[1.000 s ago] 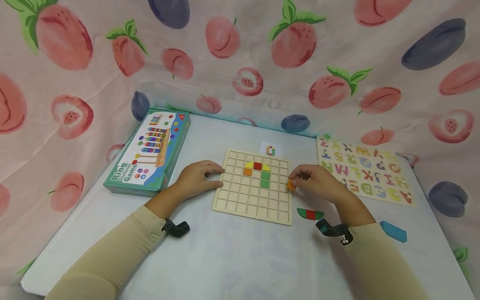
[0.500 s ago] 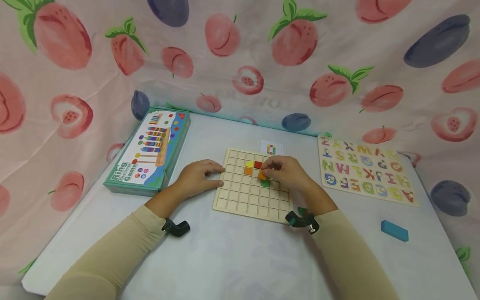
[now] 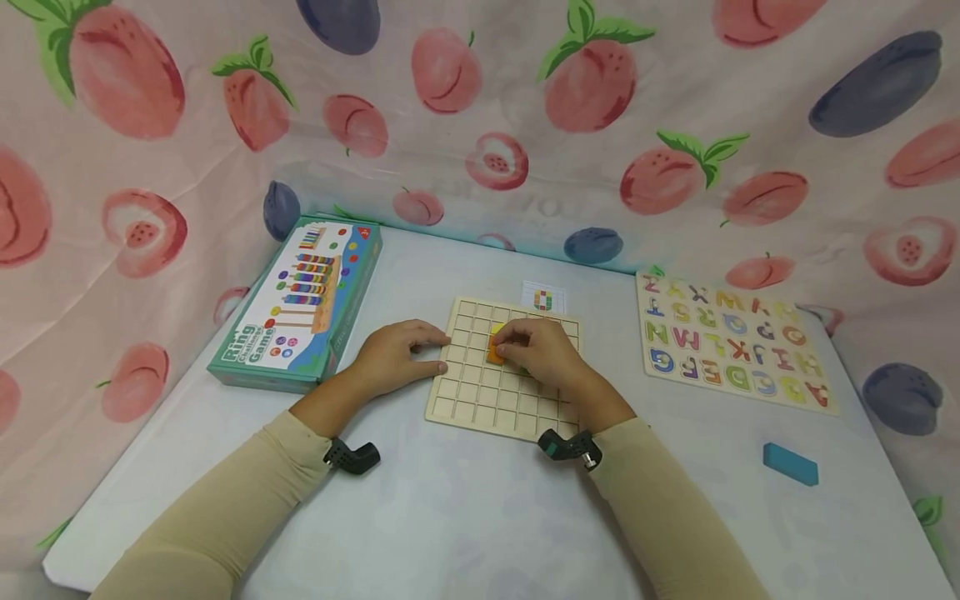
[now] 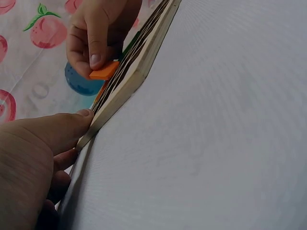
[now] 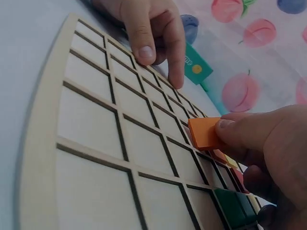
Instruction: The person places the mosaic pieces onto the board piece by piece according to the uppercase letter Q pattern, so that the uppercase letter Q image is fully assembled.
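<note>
A square wooden grid board (image 3: 465,392) lies mid-table. My right hand (image 3: 546,354) pinches an orange square tile (image 5: 204,133) between thumb and fingers, tilted just over the grid's cells. Close behind that tile, the right wrist view shows another orange tile (image 5: 219,155), a yellow piece (image 5: 231,162), a red tile (image 5: 238,178) and green tiles (image 5: 230,208) set in the grid. From the head, my right hand covers most of them. My left hand (image 3: 393,358) rests thumb and forefinger, spread apart, on the board's left edge.
A small pattern card (image 3: 543,297) lies behind the board. To the left is a ring game box (image 3: 300,292); on the right are an alphabet puzzle board (image 3: 735,342) and a blue block (image 3: 791,464). A fruit-print cloth (image 3: 495,108) hangs behind the table.
My right hand has carried the orange tile leftward from beyond the board's right edge, across the grid to beside the orange tile set there. The left hand has stayed in place.
</note>
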The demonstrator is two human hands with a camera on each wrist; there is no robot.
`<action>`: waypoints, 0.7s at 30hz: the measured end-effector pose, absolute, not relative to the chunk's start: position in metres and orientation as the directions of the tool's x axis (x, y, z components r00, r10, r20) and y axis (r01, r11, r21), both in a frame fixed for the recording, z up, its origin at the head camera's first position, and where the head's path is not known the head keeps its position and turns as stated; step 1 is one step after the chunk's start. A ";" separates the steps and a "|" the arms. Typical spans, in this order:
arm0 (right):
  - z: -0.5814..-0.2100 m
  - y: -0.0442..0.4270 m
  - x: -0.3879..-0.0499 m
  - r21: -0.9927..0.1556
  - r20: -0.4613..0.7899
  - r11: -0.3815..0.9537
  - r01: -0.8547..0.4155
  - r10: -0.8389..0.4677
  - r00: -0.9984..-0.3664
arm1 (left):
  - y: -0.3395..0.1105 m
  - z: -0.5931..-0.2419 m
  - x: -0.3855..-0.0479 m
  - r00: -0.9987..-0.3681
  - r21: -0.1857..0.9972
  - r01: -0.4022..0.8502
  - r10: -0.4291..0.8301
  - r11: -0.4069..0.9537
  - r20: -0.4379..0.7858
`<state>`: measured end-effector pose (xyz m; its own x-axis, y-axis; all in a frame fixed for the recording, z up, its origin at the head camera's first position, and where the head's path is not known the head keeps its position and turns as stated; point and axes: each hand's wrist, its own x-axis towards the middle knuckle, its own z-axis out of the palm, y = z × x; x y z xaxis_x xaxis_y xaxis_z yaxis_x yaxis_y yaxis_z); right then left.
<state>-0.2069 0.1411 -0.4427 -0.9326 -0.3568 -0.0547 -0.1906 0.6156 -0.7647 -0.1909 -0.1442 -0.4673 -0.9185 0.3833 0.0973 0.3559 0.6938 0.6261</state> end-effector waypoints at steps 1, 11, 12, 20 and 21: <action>-0.443 0.140 -0.206 -0.756 -0.055 0.625 -0.196 -0.358 -0.932 | -0.144 -0.467 -0.191 -0.918 0.626 0.356 0.384 0.694 0.097; -0.444 0.140 -0.200 -0.660 -0.016 0.690 -0.297 -0.407 -0.913 | -0.144 -0.468 -0.192 -0.919 0.625 0.353 0.384 0.696 0.092; -0.445 0.140 -0.199 -0.649 -0.009 0.696 -0.308 -0.412 -0.911 | -0.144 -0.468 -0.192 -0.919 0.625 0.353 0.384 0.696 0.092; -0.447 0.142 -0.198 -0.624 0.026 0.701 -0.345 -0.423 -0.906 | -0.144 -0.467 -0.191 -0.919 0.620 0.355 0.384 0.700 0.093; -0.448 0.142 -0.198 -0.628 0.026 0.698 -0.346 -0.425 -0.905 | -0.144 -0.467 -0.191 -0.919 0.620 0.353 0.383 0.700 0.091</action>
<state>-0.1983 0.1425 -0.4476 -0.9048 -0.4251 0.0258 -0.3456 0.6976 -0.6276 -0.1912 -0.1435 -0.4672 -0.9193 0.3829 0.0909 0.3530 0.7004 0.6203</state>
